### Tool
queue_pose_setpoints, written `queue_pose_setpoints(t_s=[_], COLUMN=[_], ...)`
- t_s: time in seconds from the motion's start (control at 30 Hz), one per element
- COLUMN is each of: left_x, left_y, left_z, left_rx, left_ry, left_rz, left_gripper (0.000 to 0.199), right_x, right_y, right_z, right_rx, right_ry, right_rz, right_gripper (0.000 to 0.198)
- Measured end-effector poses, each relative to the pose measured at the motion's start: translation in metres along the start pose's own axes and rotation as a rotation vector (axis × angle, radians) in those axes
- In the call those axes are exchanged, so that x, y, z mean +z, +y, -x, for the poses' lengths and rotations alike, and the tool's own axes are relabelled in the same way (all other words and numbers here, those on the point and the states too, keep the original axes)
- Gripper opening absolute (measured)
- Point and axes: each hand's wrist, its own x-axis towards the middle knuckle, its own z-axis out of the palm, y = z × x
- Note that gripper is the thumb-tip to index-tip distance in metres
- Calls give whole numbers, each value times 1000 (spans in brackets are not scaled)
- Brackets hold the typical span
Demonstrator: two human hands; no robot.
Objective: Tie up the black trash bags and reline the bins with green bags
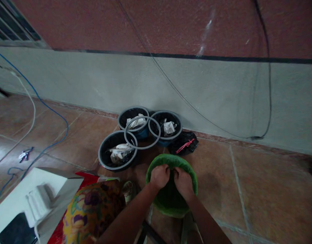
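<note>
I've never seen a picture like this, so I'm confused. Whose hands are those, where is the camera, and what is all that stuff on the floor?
The camera sits on a person's head and looks down, so you see their own arms. The left hand and right hand are together inside a green bin, which seems lined with a green bag; what they pinch is hard to see. Behind it, on the tiled floor, stand three black buckets with crumpled paper inside, and a grey ring rests on their rims. A black bag lies by the wall.

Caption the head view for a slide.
Both hands, left hand and right hand, grip a green bin liner beside three black bins.
</note>
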Motion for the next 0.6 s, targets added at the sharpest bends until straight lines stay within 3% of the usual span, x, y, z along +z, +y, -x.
queue_pose_setpoints(t_s=[0.1,0.17,0.33,0.5,0.6], left_x=[-17,-24,-27,-28,-31], left_y=[1,-9,-27,-21,-22], left_z=[14,14,-9,-22,-19], left_rx=[119,63,-38,-45,-75], left_ry=[141,146,74,21,76], left_rz=[-346,-406,-295,-306,-215], left_gripper=[51,63,47,32,29], right_x=[-14,-15,-2,1,-1], right_y=[7,16,31,31,31], right_z=[3,6,7,4,4], right_rx=[132,207,241,268,270], right_ry=[365,438,263,230,235], right_rz=[-21,17,69,82,87], right_gripper=[46,51,56,57,58])
